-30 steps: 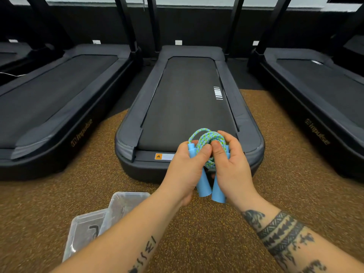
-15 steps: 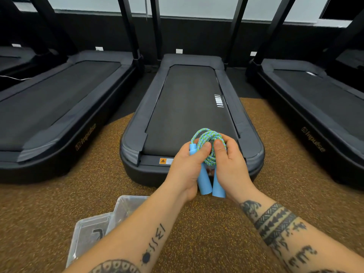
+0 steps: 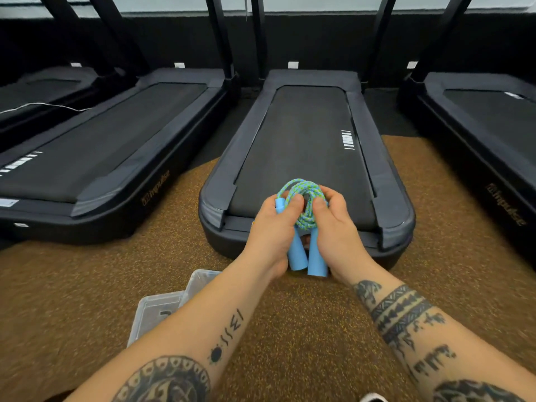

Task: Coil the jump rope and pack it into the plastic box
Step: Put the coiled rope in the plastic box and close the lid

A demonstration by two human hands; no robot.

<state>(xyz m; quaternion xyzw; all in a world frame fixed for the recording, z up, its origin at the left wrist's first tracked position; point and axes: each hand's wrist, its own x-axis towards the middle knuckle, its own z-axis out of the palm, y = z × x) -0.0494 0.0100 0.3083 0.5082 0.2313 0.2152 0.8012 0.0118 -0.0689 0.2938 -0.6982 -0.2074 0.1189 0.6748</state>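
The rope (image 3: pixel 301 198) sits coiled in a small bundle held up between both hands, over the near end of the middle treadmill (image 3: pixel 307 146). Its two blue handles (image 3: pixel 307 253) hang side by side below the coil, long axes running down and toward the camera, ends sticking out past the palms. The left hand (image 3: pixel 274 230) wraps one handle, thumb pressed on the coil's left side; the right hand (image 3: pixel 336 233) wraps the other, thumb on the coil's right (both closed firmly on the rope). The box (image 3: pixel 162 309) lies on the brown floor (image 3: pixel 304 329) lower left, partly behind the left forearm.
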